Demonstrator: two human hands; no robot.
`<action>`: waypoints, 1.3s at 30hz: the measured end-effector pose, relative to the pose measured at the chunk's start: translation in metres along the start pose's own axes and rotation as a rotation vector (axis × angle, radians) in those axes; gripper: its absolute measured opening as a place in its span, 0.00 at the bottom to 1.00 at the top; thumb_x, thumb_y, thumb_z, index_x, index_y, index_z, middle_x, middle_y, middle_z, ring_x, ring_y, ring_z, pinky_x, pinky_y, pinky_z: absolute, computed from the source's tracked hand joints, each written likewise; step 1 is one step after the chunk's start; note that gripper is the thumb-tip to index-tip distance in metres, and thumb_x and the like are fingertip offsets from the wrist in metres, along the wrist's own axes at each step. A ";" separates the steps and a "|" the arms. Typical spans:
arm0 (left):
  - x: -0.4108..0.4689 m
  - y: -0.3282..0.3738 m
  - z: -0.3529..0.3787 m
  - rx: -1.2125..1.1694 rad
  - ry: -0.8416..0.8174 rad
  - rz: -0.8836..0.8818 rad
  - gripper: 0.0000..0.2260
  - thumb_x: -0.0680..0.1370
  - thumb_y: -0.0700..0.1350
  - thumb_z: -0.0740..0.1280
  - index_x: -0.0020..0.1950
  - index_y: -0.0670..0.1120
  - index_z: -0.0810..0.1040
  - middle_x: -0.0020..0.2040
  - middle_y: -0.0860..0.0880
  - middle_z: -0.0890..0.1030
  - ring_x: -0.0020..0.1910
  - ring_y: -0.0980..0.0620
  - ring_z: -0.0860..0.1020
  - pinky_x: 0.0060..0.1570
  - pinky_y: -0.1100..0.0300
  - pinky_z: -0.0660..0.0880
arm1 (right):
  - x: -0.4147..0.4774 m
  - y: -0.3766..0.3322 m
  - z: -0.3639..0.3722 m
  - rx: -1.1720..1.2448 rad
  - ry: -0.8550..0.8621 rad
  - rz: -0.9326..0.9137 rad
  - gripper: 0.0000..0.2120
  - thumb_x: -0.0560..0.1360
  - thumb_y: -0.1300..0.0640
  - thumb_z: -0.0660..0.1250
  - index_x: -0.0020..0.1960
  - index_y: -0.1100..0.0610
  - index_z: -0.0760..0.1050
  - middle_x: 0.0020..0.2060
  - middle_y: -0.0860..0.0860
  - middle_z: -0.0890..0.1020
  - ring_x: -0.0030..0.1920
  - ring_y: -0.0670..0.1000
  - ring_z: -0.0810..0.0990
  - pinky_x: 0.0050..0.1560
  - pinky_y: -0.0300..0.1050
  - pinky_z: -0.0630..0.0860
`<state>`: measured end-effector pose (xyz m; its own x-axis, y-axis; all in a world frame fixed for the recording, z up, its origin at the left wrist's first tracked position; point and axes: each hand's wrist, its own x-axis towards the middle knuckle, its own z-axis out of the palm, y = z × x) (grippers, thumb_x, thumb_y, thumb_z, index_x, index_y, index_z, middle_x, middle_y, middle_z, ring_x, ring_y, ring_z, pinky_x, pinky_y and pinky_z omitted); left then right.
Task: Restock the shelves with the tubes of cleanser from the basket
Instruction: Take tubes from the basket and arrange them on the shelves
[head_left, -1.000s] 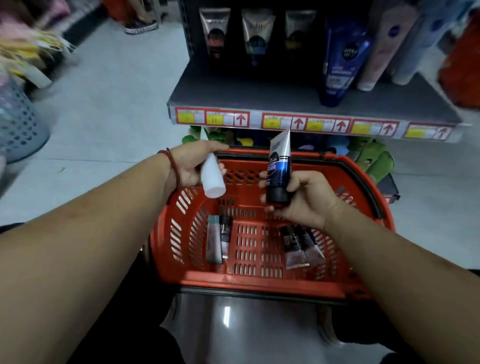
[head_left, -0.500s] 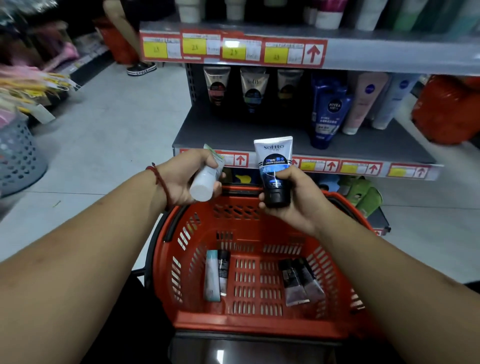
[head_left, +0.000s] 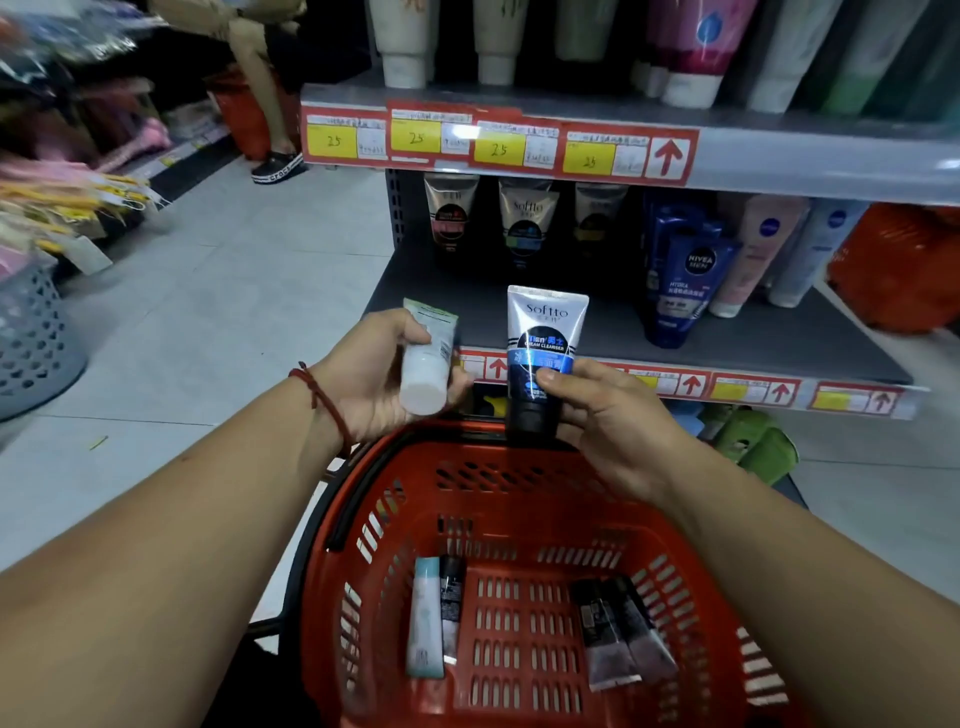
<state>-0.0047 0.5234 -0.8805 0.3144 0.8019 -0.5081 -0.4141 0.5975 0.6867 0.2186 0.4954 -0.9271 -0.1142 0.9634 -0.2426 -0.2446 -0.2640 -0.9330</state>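
My left hand (head_left: 374, 374) grips a white tube with a green top (head_left: 428, 358), its cap pointing toward me. My right hand (head_left: 608, 421) holds a white, blue and black Softto cleanser tube (head_left: 543, 343) upright by its black cap end. Both are above the far rim of the red basket (head_left: 519, 467). In the basket lie a pale teal tube (head_left: 426, 618), a dark tube (head_left: 451, 597) beside it and two dark-and-silver tubes (head_left: 618, 634). Just beyond is the grey shelf (head_left: 769, 338), with Softto tubes (head_left: 527, 223) standing at its back.
Blue Nivea Men tubes (head_left: 680, 280) and pale tubes stand on the shelf's right. An upper shelf (head_left: 779, 156) with price tags carries more tubes. A grey basket (head_left: 31, 338) is at the left, and a person's leg (head_left: 265, 104) stands in the aisle.
The view has tilted up toward the shelves. Both hands have lifted their tubes from over the basket toward the shelf edge, and the Softto tube has turned its label to face me.
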 end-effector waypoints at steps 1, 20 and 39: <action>0.002 0.003 -0.002 -0.016 0.007 -0.006 0.16 0.77 0.41 0.56 0.61 0.37 0.71 0.47 0.36 0.79 0.40 0.40 0.82 0.39 0.47 0.84 | 0.001 0.001 0.001 0.002 0.005 -0.005 0.14 0.76 0.61 0.71 0.61 0.61 0.79 0.54 0.57 0.86 0.54 0.55 0.84 0.59 0.53 0.79; 0.053 0.027 -0.014 -0.035 0.106 0.350 0.05 0.80 0.38 0.67 0.55 0.40 0.77 0.52 0.39 0.81 0.55 0.45 0.82 0.45 0.49 0.84 | 0.130 -0.034 0.008 -0.227 0.294 -0.305 0.23 0.72 0.63 0.76 0.65 0.59 0.76 0.54 0.53 0.85 0.53 0.51 0.85 0.55 0.46 0.81; 0.058 0.023 -0.032 0.196 0.125 0.433 0.18 0.69 0.37 0.75 0.59 0.39 0.82 0.52 0.43 0.87 0.51 0.44 0.86 0.55 0.48 0.80 | 0.184 -0.034 -0.004 -0.549 0.363 -0.362 0.21 0.75 0.58 0.74 0.67 0.56 0.76 0.60 0.52 0.82 0.59 0.52 0.81 0.59 0.44 0.77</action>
<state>-0.0230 0.5839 -0.9109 0.0389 0.9781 -0.2044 -0.3115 0.2062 0.9276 0.2100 0.6815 -0.9411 0.2306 0.9655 0.1211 0.3197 0.0423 -0.9466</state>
